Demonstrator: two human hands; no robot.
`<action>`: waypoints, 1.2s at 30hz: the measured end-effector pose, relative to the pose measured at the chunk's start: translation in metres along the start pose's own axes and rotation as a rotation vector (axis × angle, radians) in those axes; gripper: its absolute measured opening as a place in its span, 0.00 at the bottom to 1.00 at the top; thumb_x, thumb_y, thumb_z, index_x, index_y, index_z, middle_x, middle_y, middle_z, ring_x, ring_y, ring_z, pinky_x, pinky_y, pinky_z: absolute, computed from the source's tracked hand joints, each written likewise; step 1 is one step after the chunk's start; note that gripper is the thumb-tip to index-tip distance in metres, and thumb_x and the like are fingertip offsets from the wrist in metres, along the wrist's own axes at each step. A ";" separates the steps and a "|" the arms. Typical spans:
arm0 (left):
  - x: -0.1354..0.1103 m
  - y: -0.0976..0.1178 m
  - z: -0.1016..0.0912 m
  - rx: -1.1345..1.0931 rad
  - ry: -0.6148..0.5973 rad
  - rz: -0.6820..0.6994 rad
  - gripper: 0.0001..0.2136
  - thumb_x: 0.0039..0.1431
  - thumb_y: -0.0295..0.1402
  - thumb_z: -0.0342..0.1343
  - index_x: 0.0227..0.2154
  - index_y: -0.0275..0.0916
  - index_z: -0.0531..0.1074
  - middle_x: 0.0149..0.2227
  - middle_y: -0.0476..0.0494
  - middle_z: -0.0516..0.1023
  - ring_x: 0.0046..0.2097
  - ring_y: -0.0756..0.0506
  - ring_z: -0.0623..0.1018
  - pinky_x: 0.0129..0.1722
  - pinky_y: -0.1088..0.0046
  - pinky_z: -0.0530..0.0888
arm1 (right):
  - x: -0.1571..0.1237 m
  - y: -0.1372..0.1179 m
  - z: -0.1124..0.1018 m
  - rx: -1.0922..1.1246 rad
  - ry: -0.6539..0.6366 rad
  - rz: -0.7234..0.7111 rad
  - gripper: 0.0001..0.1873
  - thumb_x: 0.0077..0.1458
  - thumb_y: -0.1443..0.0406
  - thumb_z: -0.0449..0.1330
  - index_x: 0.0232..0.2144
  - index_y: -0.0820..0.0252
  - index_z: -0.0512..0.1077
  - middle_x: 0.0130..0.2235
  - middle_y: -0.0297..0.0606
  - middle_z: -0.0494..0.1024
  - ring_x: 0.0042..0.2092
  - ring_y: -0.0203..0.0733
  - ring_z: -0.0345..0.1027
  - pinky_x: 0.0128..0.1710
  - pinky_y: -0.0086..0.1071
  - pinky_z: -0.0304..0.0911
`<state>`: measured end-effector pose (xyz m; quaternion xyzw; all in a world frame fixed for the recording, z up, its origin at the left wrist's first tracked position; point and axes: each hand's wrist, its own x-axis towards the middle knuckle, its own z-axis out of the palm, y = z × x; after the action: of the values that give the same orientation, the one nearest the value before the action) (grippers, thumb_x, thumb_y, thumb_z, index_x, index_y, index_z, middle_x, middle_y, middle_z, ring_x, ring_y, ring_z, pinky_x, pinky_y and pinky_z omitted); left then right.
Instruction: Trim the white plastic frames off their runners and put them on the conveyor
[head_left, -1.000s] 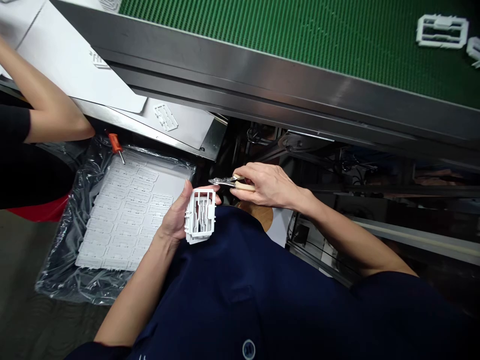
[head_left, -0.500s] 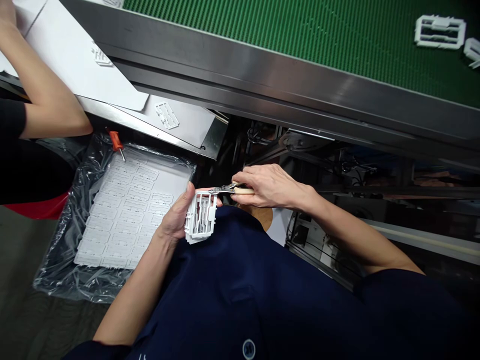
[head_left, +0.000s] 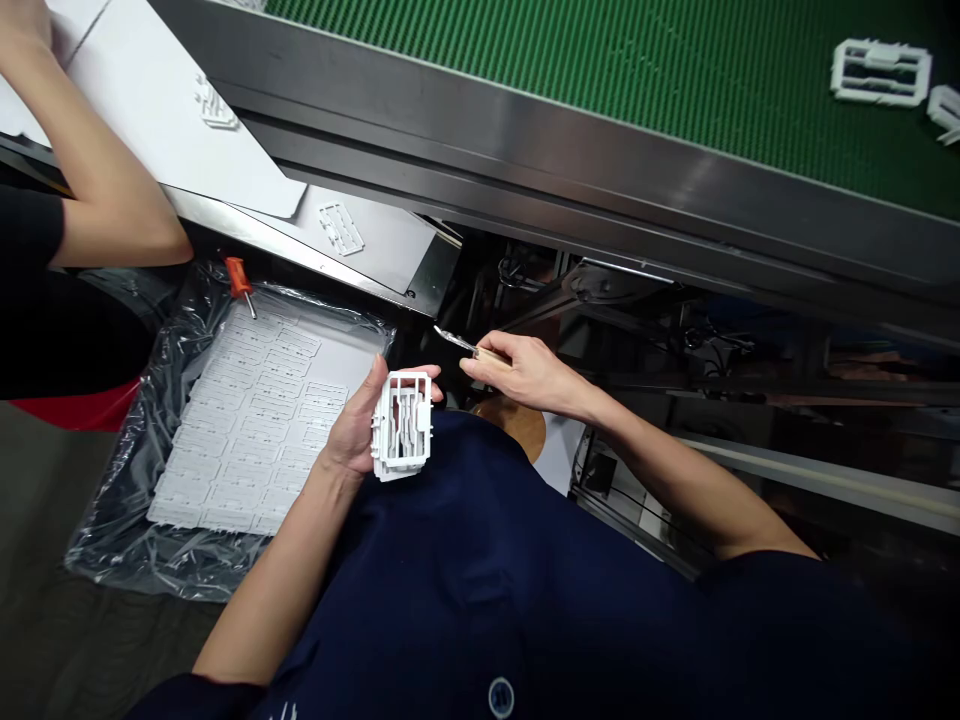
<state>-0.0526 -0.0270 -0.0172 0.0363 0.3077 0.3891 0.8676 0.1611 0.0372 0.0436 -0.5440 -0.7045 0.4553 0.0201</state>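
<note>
My left hand point(head_left: 358, 422) grips a small stack of white plastic frames point(head_left: 403, 462), thumb along one side and fingertips behind the far end. Slots and thin bars run through the middle of the top frame. To the right, my right hand point(head_left: 529, 378) is closed round the pale handles of a pair of nippers point(head_left: 491, 358). The metal jaws point up and left, apart from the stack.
At the left a plastic-lined box point(head_left: 187, 590) holds rows of white frames, with an orange-handled tool point(head_left: 238, 278) at its rim. A co-worker's arm point(head_left: 112, 190) rests over a white-covered table point(head_left: 247, 180). A green conveyor belt point(head_left: 562, 70) carries more frames point(head_left: 881, 97).
The nippers in my right hand have come away from the frame's upper edge, jaws swinging upward. My left hand still holds the stack, now turned a little more upright.
</note>
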 end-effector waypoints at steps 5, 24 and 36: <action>0.002 -0.001 -0.002 -0.020 0.034 0.028 0.24 0.63 0.47 0.45 0.45 0.30 0.73 0.35 0.38 0.79 0.28 0.45 0.79 0.24 0.71 0.78 | -0.001 0.007 0.018 0.302 0.003 0.117 0.18 0.49 0.51 0.59 0.30 0.59 0.65 0.25 0.29 0.70 0.25 0.31 0.61 0.25 0.26 0.55; 0.010 0.005 0.003 -0.126 0.057 0.065 0.20 0.64 0.45 0.44 0.45 0.35 0.72 0.39 0.39 0.78 0.24 0.48 0.76 0.23 0.67 0.77 | -0.021 -0.011 0.079 0.919 0.126 0.052 0.16 0.43 0.62 0.66 0.31 0.59 0.64 0.30 0.30 0.68 0.31 0.32 0.61 0.33 0.29 0.61; 0.013 0.009 0.003 -0.121 0.091 0.093 0.23 0.66 0.45 0.39 0.43 0.32 0.74 0.38 0.36 0.79 0.27 0.46 0.77 0.25 0.70 0.77 | -0.017 -0.008 0.075 0.950 0.148 0.034 0.15 0.43 0.62 0.66 0.31 0.60 0.65 0.30 0.31 0.67 0.31 0.32 0.61 0.34 0.28 0.60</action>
<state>-0.0506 -0.0114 -0.0188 -0.0196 0.3208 0.4483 0.8341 0.1224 -0.0228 0.0133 -0.5171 -0.4062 0.6870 0.3092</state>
